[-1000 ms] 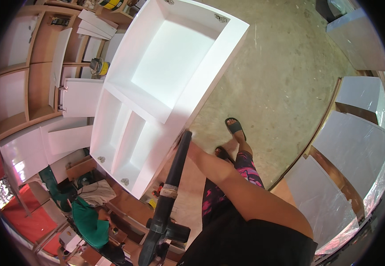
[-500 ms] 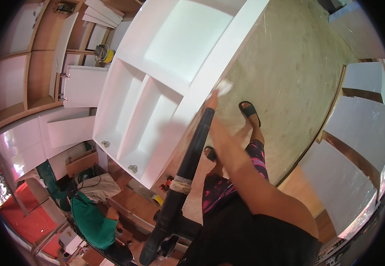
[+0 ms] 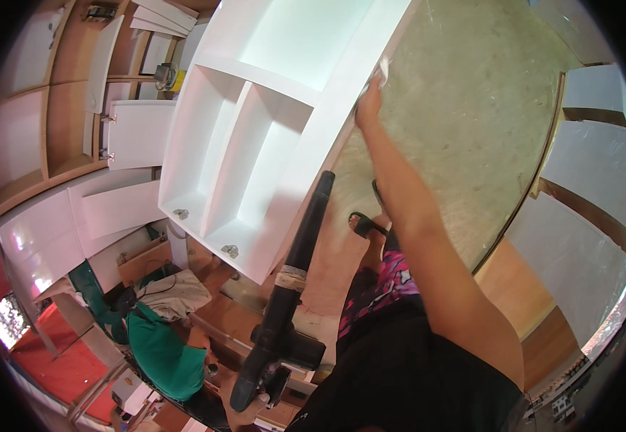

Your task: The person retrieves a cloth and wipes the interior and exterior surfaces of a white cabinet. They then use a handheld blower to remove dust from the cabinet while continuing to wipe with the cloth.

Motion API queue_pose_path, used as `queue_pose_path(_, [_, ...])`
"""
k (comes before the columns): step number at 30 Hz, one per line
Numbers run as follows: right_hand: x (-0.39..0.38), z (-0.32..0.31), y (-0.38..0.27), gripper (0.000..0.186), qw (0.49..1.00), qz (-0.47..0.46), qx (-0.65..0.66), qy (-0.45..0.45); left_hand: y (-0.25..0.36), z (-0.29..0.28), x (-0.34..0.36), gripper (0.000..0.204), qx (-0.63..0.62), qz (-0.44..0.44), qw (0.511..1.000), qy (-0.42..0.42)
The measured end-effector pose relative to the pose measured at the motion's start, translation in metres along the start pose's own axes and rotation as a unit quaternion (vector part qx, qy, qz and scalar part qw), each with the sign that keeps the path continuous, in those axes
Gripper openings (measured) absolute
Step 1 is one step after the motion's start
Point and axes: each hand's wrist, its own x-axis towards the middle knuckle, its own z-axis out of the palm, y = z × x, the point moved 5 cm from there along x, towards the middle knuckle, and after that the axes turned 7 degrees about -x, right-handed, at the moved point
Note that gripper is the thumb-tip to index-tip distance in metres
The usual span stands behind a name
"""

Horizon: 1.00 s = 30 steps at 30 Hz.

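A tall white cabinet (image 3: pixel 331 119) with open compartments stands in front of me. My right hand (image 3: pixel 370 104) reaches far forward along its right outer side, the fingers closed on a white cloth (image 3: pixel 384 70) at the cabinet's edge. Low in the view, my left hand (image 3: pixel 244 412) grips a black handheld blower (image 3: pixel 264 353), mostly hidden beneath its body. The blower's long nozzle, with pale tape wrapped round its joint, points forward close to the cabinet's lower right edge. Metal hinges (image 3: pixel 230 251) sit inside the cabinet's near end.
At the lower left is a person in a green shirt (image 3: pixel 161 353). Wooden shelving (image 3: pixel 64 137) and white panels (image 3: pixel 140 133) line the left. White wrapped cabinets (image 3: pixel 565 230) stand along the right, beside the greenish floor (image 3: pixel 485 122).
My right hand has slid farther forward along the cabinet's side with the cloth. The blower has shifted slightly left, and my feet have stepped.
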Motion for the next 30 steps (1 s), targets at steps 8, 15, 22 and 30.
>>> queue_pose_path(8, [-0.275,0.036,0.206,0.068,0.924,0.369,0.073,0.062,0.029,0.001,-0.023,0.051,0.048,-0.018,0.998,-0.04])
queue_pose_path(15, [-0.06,0.005,0.097,0.068,0.978,0.171,0.112,0.032,-0.024,-0.029,-0.044,0.048,0.068,0.013,0.998,-0.009])
queue_pose_path(22, [-0.177,0.019,0.149,0.064,0.996,0.049,0.056,0.054,-0.1,-0.076,-0.047,0.048,0.093,0.04,0.994,-0.041])
queue_pose_path(30, [-0.441,0.066,0.281,0.063,0.921,0.349,0.158,0.068,-0.168,-0.143,-0.068,0.047,0.137,0.051,0.986,-0.074])
